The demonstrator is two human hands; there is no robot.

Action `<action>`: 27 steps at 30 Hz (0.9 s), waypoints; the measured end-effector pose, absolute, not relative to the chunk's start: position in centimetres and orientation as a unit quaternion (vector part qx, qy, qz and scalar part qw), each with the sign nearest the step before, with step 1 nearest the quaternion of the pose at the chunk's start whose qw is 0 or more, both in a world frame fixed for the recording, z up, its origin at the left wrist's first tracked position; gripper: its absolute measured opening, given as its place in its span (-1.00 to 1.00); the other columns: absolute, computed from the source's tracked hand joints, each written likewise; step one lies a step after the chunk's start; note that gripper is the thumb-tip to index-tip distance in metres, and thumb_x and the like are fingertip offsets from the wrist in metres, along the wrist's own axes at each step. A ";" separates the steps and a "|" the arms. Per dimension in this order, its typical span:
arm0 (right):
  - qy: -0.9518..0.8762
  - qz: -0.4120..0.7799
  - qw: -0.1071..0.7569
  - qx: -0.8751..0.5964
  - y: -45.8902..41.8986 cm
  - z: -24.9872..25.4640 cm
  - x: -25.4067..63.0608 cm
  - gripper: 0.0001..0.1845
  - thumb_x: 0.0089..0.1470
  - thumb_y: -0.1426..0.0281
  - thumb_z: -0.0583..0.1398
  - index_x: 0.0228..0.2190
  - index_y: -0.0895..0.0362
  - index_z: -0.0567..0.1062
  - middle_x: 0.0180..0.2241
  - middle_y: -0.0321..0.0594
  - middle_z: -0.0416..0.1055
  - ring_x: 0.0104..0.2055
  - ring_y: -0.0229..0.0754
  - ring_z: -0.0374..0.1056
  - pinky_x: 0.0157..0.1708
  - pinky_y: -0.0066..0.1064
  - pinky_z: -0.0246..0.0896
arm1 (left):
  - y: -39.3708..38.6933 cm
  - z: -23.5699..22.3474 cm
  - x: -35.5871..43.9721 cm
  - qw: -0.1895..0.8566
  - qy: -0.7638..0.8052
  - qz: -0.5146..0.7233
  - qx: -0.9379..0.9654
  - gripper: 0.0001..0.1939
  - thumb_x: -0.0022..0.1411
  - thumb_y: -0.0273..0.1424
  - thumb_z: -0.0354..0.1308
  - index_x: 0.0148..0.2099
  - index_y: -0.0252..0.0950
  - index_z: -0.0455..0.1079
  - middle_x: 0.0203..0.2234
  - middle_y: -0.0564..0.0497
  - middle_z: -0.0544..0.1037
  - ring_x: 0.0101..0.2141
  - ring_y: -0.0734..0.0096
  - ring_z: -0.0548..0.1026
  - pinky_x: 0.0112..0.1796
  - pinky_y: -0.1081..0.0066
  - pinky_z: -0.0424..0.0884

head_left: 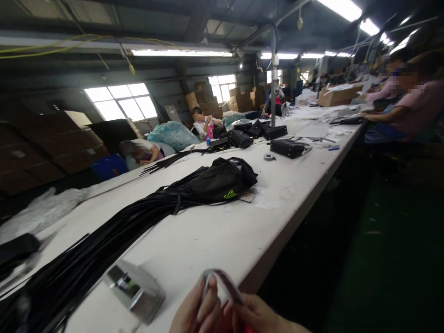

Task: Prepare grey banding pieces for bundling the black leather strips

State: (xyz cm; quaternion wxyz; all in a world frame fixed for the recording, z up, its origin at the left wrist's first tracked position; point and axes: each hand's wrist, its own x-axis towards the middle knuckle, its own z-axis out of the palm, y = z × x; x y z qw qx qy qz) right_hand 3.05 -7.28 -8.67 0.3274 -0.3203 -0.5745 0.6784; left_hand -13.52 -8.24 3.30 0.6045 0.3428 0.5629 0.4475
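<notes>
My left hand (197,303) and my right hand (258,314) are close together at the bottom of the view, by the table's front edge. Both are closed on a thin grey strip (227,282), which arches up between them. Blur and the fingers hide its exact kind. Something red shows below the hands, mostly covered. To the left of my left hand, a blurred boxy device (138,293) with shiny metal and clear parts sits on the white table (204,243).
A long bundle of black strips (114,236) runs along the table to a black bag (222,182). Farther back are a tape roll (269,157) and several black cases (286,148). A metal pole (273,92) rises beyond. Other people sit along both sides.
</notes>
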 end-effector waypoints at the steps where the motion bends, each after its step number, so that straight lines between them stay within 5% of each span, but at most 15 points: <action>1: -0.555 0.716 0.299 -0.301 -8.3 -8.2 1.5 -0.18 0.01 -0.32 -0.01 -0.35 0.19 0.53 -0.56 -0.28 0.34 -0.53 -0.31 0.25 -0.52 -0.49 0.15 | -7.7 3.1 -13.5 0.604 0.554 0.468 0.331 -0.54 0.12 0.05 0.19 -0.24 -0.26 0.46 -0.73 0.21 0.13 -0.74 0.62 0.09 -0.73 0.56 0.15; 4: -0.520 0.796 0.206 -0.232 -11.0 -5.7 0.4 -0.28 0.06 -0.23 0.06 -0.31 0.20 0.51 -0.63 -0.39 0.27 -0.66 -0.43 0.10 -0.65 -0.59 -0.03 | -6.4 1.4 -13.8 0.537 0.519 0.557 0.363 -0.50 0.22 -0.01 0.13 -0.05 -0.34 0.40 -0.49 0.07 0.43 -0.46 0.50 0.45 -0.36 0.45 0.45; 6: -0.489 0.827 0.186 -0.205 -11.2 -3.6 1.7 -0.41 0.13 -0.10 0.11 -0.25 0.20 0.50 -0.65 -0.41 0.32 -0.72 -0.44 0.07 -0.70 -0.60 -0.05 | -6.4 -0.5 -14.2 0.428 0.570 0.521 0.470 -0.55 0.29 -0.05 0.04 -0.02 -0.33 0.38 -0.28 -0.06 0.53 -0.25 0.35 0.50 -0.15 0.32 0.43; 9: -0.442 0.835 0.240 -0.222 -9.2 -1.6 5.1 -0.56 0.08 0.05 0.23 -0.32 0.22 0.47 -0.70 -0.43 0.31 -0.76 -0.43 0.05 -0.76 -0.60 -0.12 | -7.9 -2.8 -14.3 0.341 0.595 0.350 0.638 -0.61 0.37 -0.12 -0.10 -0.12 -0.29 0.40 -0.29 -0.09 0.54 -0.32 0.31 0.46 -0.21 0.28 0.38; 13: -0.486 0.742 0.285 -0.363 -5.0 -2.0 9.5 -0.60 0.07 0.07 0.18 -0.45 0.18 0.42 -0.79 -0.48 0.18 -0.79 -0.38 0.01 -0.73 -0.52 0.01 | -10.6 -3.1 -13.2 0.408 0.469 0.223 0.751 -0.52 0.40 -0.12 -0.22 -0.37 -0.27 0.35 -0.53 0.01 0.41 -0.47 0.37 0.35 -0.38 0.37 0.26; 16: -0.661 0.518 0.265 -0.474 -3.2 -2.9 11.1 -0.68 0.02 0.20 0.22 -0.30 0.21 0.49 -0.47 -0.16 0.48 -0.42 -0.14 0.42 -0.32 -0.29 0.38 | -11.6 -2.6 -11.9 0.519 0.480 0.248 0.662 -0.45 0.37 0.00 -0.19 -0.44 -0.29 0.32 -0.66 0.11 0.26 -0.60 0.50 0.20 -0.52 0.44 0.12; 18: -0.752 0.384 0.274 -0.460 -3.4 -3.3 10.7 -0.49 -0.03 0.34 0.24 0.00 0.21 0.43 0.00 0.05 0.43 0.06 0.04 0.34 0.11 -0.10 0.21 | -11.6 -2.3 -11.2 0.613 0.488 0.286 0.551 -0.42 0.32 0.08 -0.15 -0.42 -0.31 0.33 -0.74 0.19 0.14 -0.69 0.57 0.06 -0.60 0.47 0.02; 20: -0.781 0.395 0.279 -0.395 -4.7 -4.0 8.9 -0.39 0.02 0.38 0.20 0.14 0.18 0.32 0.18 0.05 0.26 0.24 0.04 0.15 0.25 -0.08 0.02 | -11.2 -2.1 -10.8 0.688 0.456 0.319 0.466 -0.41 0.30 0.11 -0.15 -0.34 -0.32 0.35 -0.77 0.24 0.09 -0.74 0.59 0.01 -0.65 0.49 -0.02; 23: -0.712 0.569 0.254 -0.324 -8.1 -5.2 4.9 -0.66 0.22 0.27 0.07 -0.11 0.20 0.48 -0.14 -0.03 0.49 -0.08 -0.08 0.40 0.01 -0.22 0.30 | -10.1 -1.8 -10.8 0.653 0.461 0.404 0.445 -0.44 0.34 0.07 -0.19 -0.20 -0.32 0.34 -0.71 0.21 0.18 -0.73 0.55 0.16 -0.65 0.50 0.11; 27: -0.576 0.785 0.129 -0.187 -11.7 -5.2 1.9 -0.53 0.24 0.09 0.05 -0.32 0.23 0.52 -0.60 -0.30 0.37 -0.59 -0.31 0.29 -0.49 -0.46 0.30 | -8.5 -3.0 -12.7 0.322 0.574 0.477 0.582 -0.50 0.38 -0.01 -0.21 -0.29 -0.27 0.34 -0.53 0.03 0.40 -0.37 0.32 0.49 -0.18 0.27 0.41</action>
